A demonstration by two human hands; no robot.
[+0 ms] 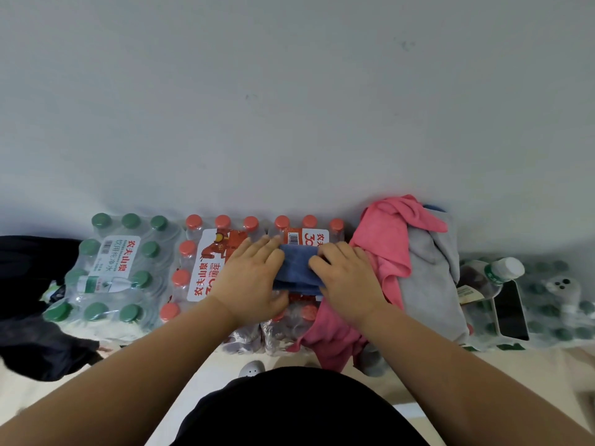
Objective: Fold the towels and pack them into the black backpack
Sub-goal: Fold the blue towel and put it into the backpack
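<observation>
I see shrink-wrapped bottle packs lined against the wall, serving as the work surface: a green-capped pack [112, 268] on the left and a red-capped pack [206, 268] in the middle. On the red-capped pack lies a folded blue towel [297, 273]. Just right of it, a pink towel [391, 252] and a grey towel [429, 284] lie heaped, touching, draping over the front edge.

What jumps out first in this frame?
Both hands, left hand and right hand, press a folded blue towel onto a pack of red-capped water bottles at centre. Just right, a pink towel and a grey towel lie heaped unfolded. The black backpack sits at far left.
</observation>
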